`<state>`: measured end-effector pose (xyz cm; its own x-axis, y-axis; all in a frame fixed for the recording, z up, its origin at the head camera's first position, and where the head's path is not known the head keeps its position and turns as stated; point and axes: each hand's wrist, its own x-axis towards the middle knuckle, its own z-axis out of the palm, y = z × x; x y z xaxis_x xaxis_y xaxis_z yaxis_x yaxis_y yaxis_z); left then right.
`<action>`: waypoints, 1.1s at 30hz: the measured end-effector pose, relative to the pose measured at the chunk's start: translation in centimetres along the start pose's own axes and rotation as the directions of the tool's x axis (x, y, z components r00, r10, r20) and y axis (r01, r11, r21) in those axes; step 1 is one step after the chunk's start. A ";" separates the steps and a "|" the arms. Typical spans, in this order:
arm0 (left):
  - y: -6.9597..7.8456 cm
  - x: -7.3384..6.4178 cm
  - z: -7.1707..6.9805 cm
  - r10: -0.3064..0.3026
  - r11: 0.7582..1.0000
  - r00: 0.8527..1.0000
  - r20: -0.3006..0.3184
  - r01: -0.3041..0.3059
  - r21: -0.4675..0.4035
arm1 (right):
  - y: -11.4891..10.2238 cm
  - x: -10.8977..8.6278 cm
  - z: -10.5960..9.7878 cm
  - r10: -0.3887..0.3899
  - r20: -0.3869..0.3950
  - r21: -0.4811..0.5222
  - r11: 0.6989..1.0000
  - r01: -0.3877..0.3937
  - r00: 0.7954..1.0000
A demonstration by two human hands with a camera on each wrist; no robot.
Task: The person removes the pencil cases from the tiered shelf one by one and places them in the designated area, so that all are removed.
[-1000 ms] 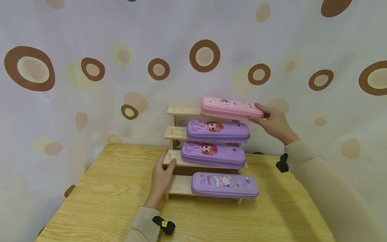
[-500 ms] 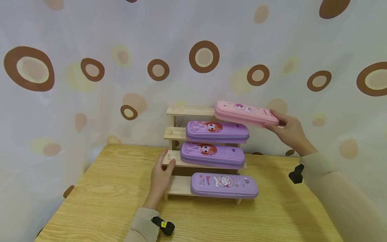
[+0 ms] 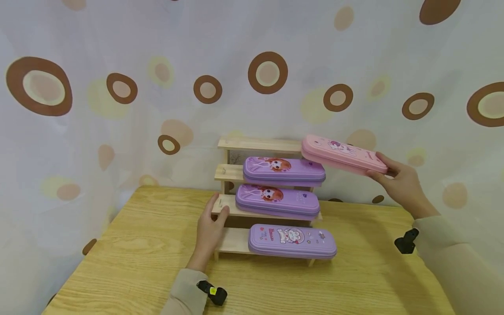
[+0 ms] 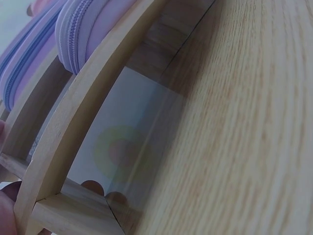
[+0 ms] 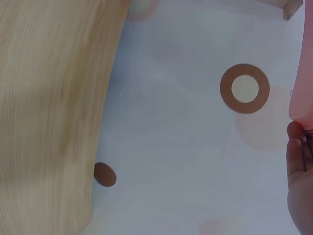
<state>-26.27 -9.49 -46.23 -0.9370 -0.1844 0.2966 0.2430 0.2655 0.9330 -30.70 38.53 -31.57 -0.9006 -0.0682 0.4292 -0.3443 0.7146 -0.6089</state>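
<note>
In the head view my right hand point(image 3: 405, 188) pinches the right end of a pink pencil case point(image 3: 342, 154) printed with a rabbit. The case is tilted, its left end overlapping the right end of the top shelf. My left hand point(image 3: 208, 232) grips the left side of a four-tier wooden display rack point(image 3: 232, 241), thumb and fingers at the third shelf's end. Two purple cases with a red-haired girl, an upper one point(image 3: 283, 170) and a lower one point(image 3: 277, 201), lie on the middle shelves. A lilac case point(image 3: 292, 241) with a cartoon astronaut lies on the bottom shelf.
The rack stands on a wood-grain table point(image 3: 138, 262). Behind it hangs a white curtain point(image 3: 157, 39) with brown rings and dots. Black wrist cameras sit on both sleeves, the left camera point(image 3: 212, 293) low over the table.
My right hand has drawn the pink pencil case off the top shelf to the right and slightly down. The left hand has stayed on the rack.
</note>
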 end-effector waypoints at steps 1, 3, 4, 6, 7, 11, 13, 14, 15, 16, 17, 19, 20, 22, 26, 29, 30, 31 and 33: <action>0.0 0.0 0.0 -0.001 1.000 1.000 -0.001 0.001 0.002 | 0.2 -0.2 -0.2 -0.001 -0.005 0.003 1.000 0.001 1.000; 0.1 0.0 0.0 -0.002 1.000 1.000 -0.001 0.002 0.002 | 0.7 -0.5 -0.5 -0.002 -0.015 0.001 1.000 0.002 1.000; 0.1 0.0 -0.1 -0.001 1.000 1.000 0.001 0.001 0.001 | 0.9 -0.8 -0.6 -0.001 -0.021 -0.001 1.000 0.001 1.000; 0.2 0.0 -0.1 0.003 1.000 1.000 0.006 -0.003 0.000 | 1.2 -1.3 -0.9 0.000 -0.029 0.003 1.000 0.000 1.000; 0.1 0.0 -0.1 0.005 1.000 1.000 0.010 -0.005 -0.001 | 1.3 -1.5 -1.1 0.007 -0.032 0.002 1.000 -0.007 0.999; 0.1 0.1 -0.2 0.014 1.000 1.000 0.019 -0.014 -0.005 | 2.1 -2.4 -1.8 0.042 -0.034 0.000 0.999 -0.042 0.999; 0.1 0.1 -0.2 0.015 1.000 1.000 0.020 -0.015 -0.007 | 2.6 -2.7 -2.1 0.057 -0.032 0.001 0.998 -0.057 0.998; 0.2 0.1 -0.2 0.013 1.000 1.000 0.020 -0.013 -0.007 | 2.8 -2.8 -2.3 0.066 -0.034 -0.001 0.998 -0.066 0.997; 0.2 0.1 -0.2 0.012 1.000 1.000 0.021 -0.012 -0.005 | 3.0 -3.0 -2.4 0.073 -0.034 0.001 0.997 -0.073 0.997; 0.3 0.1 -0.2 0.010 1.000 1.000 0.021 -0.010 -0.005 | 3.2 -3.2 -2.5 0.076 -0.036 0.001 0.997 -0.076 0.996; 0.3 0.0 -0.3 0.008 1.000 1.000 0.021 -0.008 -0.003 | 3.4 -3.3 -2.6 0.081 -0.037 0.000 0.997 -0.081 0.996; 0.4 0.0 -0.3 0.005 1.000 1.000 0.020 -0.005 -0.003 | 3.8 -3.7 -2.6 0.087 -0.040 -0.007 0.996 -0.088 0.995; 0.4 0.0 -0.3 0.004 1.000 1.000 0.020 -0.004 -0.003 | 4.0 -3.9 -2.6 0.088 -0.044 -0.014 0.996 -0.089 0.995; 0.5 -0.1 -0.3 0.001 1.000 1.000 0.021 -0.001 -0.004 | 4.5 -4.2 -2.4 0.085 -0.046 -0.030 0.996 -0.086 0.995; 0.4 -0.2 -0.3 -0.002 1.000 1.000 0.026 0.002 -0.006 | 5.3 -4.9 -2.0 0.087 -0.038 -0.030 0.996 -0.088 0.995; 0.2 -0.1 -0.3 0.002 1.000 1.000 0.030 -0.002 -0.005 | 5.9 -5.4 -1.6 0.087 -0.021 -0.006 0.996 -0.087 0.996; 0.1 -0.1 -0.2 0.003 1.000 1.000 0.030 -0.003 -0.004 | 6.2 -5.5 -1.5 0.088 -0.016 0.001 0.996 -0.088 0.996; 0.1 -0.1 -0.2 0.002 1.000 1.000 0.030 -0.002 -0.004 | 6.4 -5.6 -1.4 0.090 -0.010 0.000 0.996 -0.090 0.996; 0.2 0.0 -0.2 0.003 1.000 1.000 0.027 -0.003 -0.004 | 7.0 -5.8 -1.2 0.096 -0.002 -0.007 0.995 -0.096 0.995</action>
<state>-26.15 -9.61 -46.04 -0.9427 -0.1577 0.2940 0.2471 0.2621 0.9329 -27.59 44.71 -37.51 -0.9290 0.0022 0.3702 -0.2543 0.7230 -0.6423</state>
